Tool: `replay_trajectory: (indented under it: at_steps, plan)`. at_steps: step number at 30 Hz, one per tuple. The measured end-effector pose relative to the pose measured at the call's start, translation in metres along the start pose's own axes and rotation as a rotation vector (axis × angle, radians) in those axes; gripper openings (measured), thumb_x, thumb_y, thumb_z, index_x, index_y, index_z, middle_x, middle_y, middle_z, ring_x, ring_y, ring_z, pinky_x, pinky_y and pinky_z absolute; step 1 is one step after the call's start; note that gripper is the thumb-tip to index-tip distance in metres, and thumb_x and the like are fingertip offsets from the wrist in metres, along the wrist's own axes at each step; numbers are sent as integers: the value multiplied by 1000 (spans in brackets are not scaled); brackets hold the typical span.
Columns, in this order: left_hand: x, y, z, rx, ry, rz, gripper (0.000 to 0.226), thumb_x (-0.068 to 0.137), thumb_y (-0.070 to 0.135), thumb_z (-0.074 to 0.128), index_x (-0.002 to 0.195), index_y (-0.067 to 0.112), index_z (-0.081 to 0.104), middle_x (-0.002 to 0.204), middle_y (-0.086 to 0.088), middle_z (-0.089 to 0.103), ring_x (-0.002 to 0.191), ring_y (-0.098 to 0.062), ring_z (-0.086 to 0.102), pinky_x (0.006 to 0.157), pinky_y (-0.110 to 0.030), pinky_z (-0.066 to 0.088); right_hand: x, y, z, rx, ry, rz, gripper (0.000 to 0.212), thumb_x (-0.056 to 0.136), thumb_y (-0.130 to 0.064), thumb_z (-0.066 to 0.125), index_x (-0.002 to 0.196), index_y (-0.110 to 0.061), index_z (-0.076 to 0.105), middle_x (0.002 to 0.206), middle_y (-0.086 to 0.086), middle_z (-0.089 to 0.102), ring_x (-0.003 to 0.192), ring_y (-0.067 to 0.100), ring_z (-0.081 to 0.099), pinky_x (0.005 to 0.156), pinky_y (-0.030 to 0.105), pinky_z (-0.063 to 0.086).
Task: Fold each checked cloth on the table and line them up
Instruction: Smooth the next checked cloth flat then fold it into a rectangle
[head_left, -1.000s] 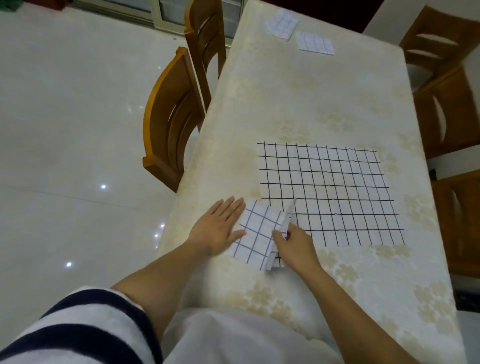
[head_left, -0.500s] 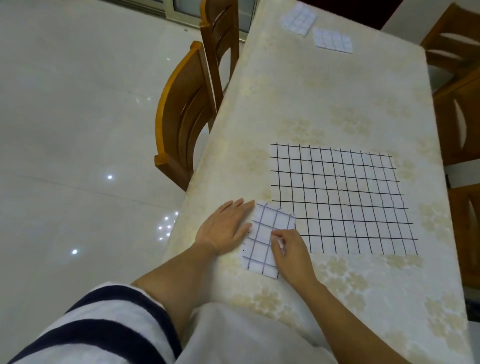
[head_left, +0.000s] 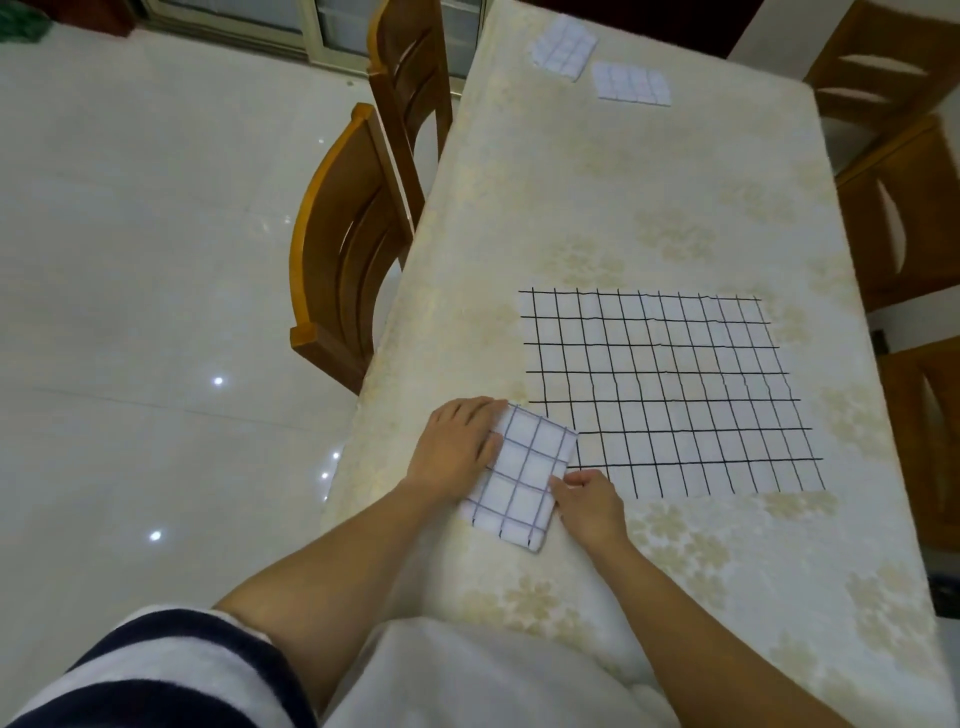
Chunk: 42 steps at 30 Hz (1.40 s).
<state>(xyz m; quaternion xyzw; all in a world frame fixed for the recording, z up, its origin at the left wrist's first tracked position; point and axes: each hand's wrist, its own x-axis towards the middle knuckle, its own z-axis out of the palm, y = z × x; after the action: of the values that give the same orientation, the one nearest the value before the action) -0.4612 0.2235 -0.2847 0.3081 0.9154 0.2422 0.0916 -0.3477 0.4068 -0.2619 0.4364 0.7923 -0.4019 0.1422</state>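
A small folded white cloth with blue checks (head_left: 522, 475) lies near the table's front left edge. My left hand (head_left: 460, 447) rests flat on its left side, fingers straight. My right hand (head_left: 589, 501) touches the cloth's right edge with its fingers curled at the edge. A large white cloth with black checks (head_left: 670, 389) lies spread flat to the right, just beyond the small one. Two folded blue-checked cloths (head_left: 563, 47) (head_left: 631, 85) lie side by side at the far end of the table.
The table (head_left: 597, 208) carries a cream floral tablecloth. Two wooden chairs (head_left: 353, 239) (head_left: 410, 78) stand along its left side, and more wooden chairs (head_left: 904, 208) stand on the right. A glossy tiled floor spreads to the left.
The raised flap of the small cloth has been laid down, so it now lies folded narrower. My right hand has moved from on top of it to its right edge.
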Motion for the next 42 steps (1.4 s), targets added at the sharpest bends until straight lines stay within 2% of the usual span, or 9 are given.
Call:
replay_trajectory:
  at_steps: [6,12,16,19,24,30,36,39,42]
  plan:
    - [44,30,7,73,-154,196,49,103,23,51,151,24,42,157,-2,41,147,-30,30,123,-43,16,2,-6,3,-37,-23,-28,23,91,-35,67,78,-16,62,84,6,71,81,26,68,75,35,53]
    - [81,57,-9,99,-455,306,48,107,35,44,153,26,36,154,-4,45,149,-24,28,124,-42,8,-10,-8,-16,-17,-67,-196,15,94,-27,65,91,-15,58,71,-5,61,68,8,57,59,20,39]
    - [86,60,-25,-135,-499,145,34,103,39,54,131,20,60,115,-6,67,110,-27,58,91,-35,41,-9,-3,-32,19,-58,-263,4,94,-24,66,94,-21,64,68,-13,58,68,2,57,64,17,41]
    - [83,51,-28,-359,-481,30,27,100,42,59,83,20,58,76,0,52,73,-21,49,63,-33,33,-5,-1,-42,105,-44,-220,14,92,-34,67,89,-20,68,81,-7,69,78,9,64,67,18,46]
    - [58,41,-24,-527,-289,-200,41,101,38,58,82,2,55,71,-4,49,66,-15,44,62,-33,30,4,-1,-50,158,-55,-199,27,89,-43,69,78,-18,69,76,-3,70,73,14,66,63,23,48]
    - [22,28,-13,-557,-174,-430,43,102,38,55,69,14,41,62,-1,43,60,-16,40,55,-32,26,20,4,-56,110,39,-206,28,88,-39,71,82,-13,67,87,2,71,86,21,66,71,29,48]
    - [1,35,-5,-342,60,-454,34,104,35,50,131,14,50,127,-6,51,106,-21,54,90,-36,51,12,-3,-30,-434,425,-314,54,97,-42,54,146,-23,42,143,7,45,134,29,39,113,49,28]
    - [-8,39,-2,-9,204,-191,40,101,15,55,140,10,49,140,-13,50,122,-30,51,104,-40,45,4,-2,-7,-632,383,-587,59,102,-33,44,155,-15,26,159,11,29,148,31,24,122,48,14]
    - [-16,53,8,-77,-4,15,49,103,11,42,151,7,40,155,-9,41,144,-26,37,123,-33,20,-4,-4,16,-678,233,-692,60,103,-23,35,157,-7,14,164,12,11,152,29,10,123,43,6]
